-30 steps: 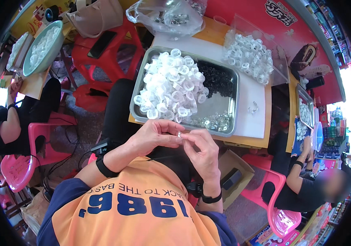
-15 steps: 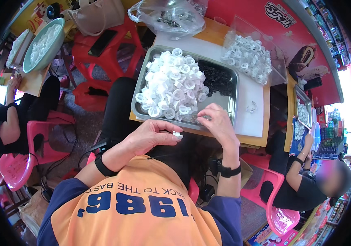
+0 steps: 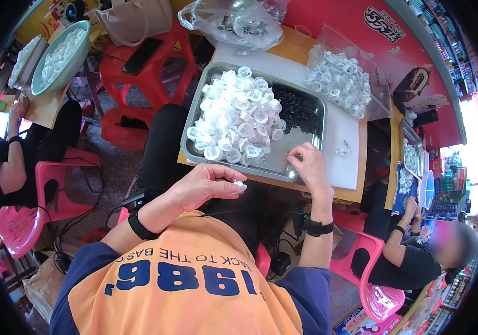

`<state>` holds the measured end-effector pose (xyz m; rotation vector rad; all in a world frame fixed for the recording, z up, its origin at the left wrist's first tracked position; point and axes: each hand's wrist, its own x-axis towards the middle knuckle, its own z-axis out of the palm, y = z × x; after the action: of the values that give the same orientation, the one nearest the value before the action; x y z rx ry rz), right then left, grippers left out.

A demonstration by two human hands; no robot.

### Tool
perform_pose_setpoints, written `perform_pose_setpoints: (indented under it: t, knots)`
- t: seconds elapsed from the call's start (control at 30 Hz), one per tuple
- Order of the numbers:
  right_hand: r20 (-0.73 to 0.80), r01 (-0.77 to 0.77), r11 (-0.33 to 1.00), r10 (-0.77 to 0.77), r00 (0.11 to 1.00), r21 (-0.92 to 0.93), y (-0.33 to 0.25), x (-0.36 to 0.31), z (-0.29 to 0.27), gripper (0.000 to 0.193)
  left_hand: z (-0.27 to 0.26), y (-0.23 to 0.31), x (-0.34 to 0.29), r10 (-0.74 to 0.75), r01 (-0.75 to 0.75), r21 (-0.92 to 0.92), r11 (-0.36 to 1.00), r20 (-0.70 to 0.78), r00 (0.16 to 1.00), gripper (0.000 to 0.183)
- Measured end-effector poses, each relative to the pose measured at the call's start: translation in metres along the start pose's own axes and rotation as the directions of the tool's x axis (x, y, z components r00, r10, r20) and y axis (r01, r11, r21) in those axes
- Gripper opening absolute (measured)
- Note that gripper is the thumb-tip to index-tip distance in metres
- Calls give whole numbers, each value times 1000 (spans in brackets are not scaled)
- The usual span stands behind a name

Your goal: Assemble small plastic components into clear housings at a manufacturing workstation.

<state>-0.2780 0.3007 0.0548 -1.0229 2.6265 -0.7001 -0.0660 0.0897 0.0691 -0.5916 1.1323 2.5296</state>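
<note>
My left hand (image 3: 208, 185) pinches a small white, partly clear plastic piece (image 3: 240, 186) between thumb and fingers, just in front of the tray. My right hand (image 3: 310, 163) is over the front right part of the metal tray (image 3: 279, 158), thumb and fingertips pressed together. Whatever sits between those fingertips is too small to make out. Inside the tray, a heap of white and clear ring-shaped plastic parts (image 3: 236, 114) fills the left and middle. Small black parts (image 3: 296, 110) lie in its far right section.
A clear box (image 3: 339, 81) of similar clear parts stands behind the tray. Several small bits (image 3: 343, 148) lie on white paper at right. A plastic bag (image 3: 239, 25) is at the back, a red stool (image 3: 163, 56) with a phone at left. Two people sit at either side.
My right hand has shifted right along the tray's front edge, away from the heap. My left hand keeps its pinch on the plastic piece, almost unmoved.
</note>
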Motion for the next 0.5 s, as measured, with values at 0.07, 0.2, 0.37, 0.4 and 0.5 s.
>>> perform_pose_setpoints:
  t: [0.07,0.2,0.37,0.4,0.5]
  knots:
    - [10,-38,998,38,999,40,-3,-1,-4,10,-1,-1,1,-4,4,-21,1000,2,1000,27]
    - [-35,50,991,-46,998,126,-26,-4,7,12,1,-1,2,-13,12,-10,1000,-32,999,26]
    - [14,-3,1000,3,1000,7,-42,-7,27,20,-2,-3,4,-8,7,-37,999,-27,1000,26]
    - [18,2,1000,-2,1000,8,-41,-5,30,20,-4,-4,3,-5,3,-40,999,-32,999,26]
    - [4,-40,999,40,999,27,-36,-4,32,19,-6,-4,1,1,-3,-48,999,-37,999,27]
